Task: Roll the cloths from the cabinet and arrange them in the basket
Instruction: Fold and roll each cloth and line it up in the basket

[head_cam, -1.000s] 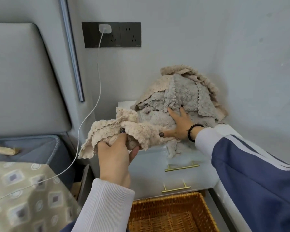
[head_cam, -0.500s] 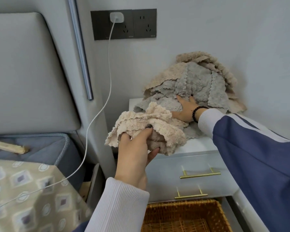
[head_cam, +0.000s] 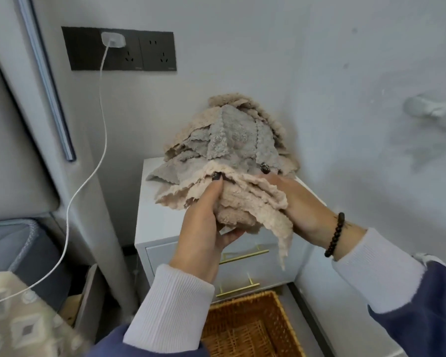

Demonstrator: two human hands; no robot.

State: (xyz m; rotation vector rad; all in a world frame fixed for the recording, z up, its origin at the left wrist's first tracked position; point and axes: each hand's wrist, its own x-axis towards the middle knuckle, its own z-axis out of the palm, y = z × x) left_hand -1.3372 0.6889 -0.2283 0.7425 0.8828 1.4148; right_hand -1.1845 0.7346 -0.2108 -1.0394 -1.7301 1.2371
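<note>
Both hands clasped on one beige cloth [head_cam: 245, 202], bunched and part-rolled between them: left hand [head_cam: 204, 233] gripping from the near side, fingers curled up over the fabric with a dark-painted fingernail at the top edge, thumb tucked beneath the bundle; right hand [head_cam: 299, 204] gripping from the far right side, fingers wrapped behind the folds, one dark nail showing above them. Held in the air just in front of the white cabinet [head_cam: 160, 222], level with its top, a loose scalloped tail of the cloth drooping down before the drawer fronts. Behind the held cloth, heaped on the cabinet top against the wall corner, a pile of cloths [head_cam: 224, 135] in grey and beige, edges frilled, lower layers spilling toward the cabinet's left edge. Impossible to say whether the held cloth touches the pile's lowest layers. Below, on the floor right in front of the cabinet, a woven wicker basket [head_cam: 245, 328], only its weave showing inside. Two gold drawer handles [head_cam: 238, 288] on the cabinet front, partly hidden by the hands. White ribbed cuffs under blue sleeves on both arms; a dark beaded bracelet [head_cam: 335, 235] on the right wrist. On the wall upper left, a black socket panel [head_cam: 150, 51] with a white charger [head_cam: 113, 39] plugged in, its cable [head_cam: 98, 155] trailing down to the lower left over a patterned fabric [head_cam: 21, 323].
</note>
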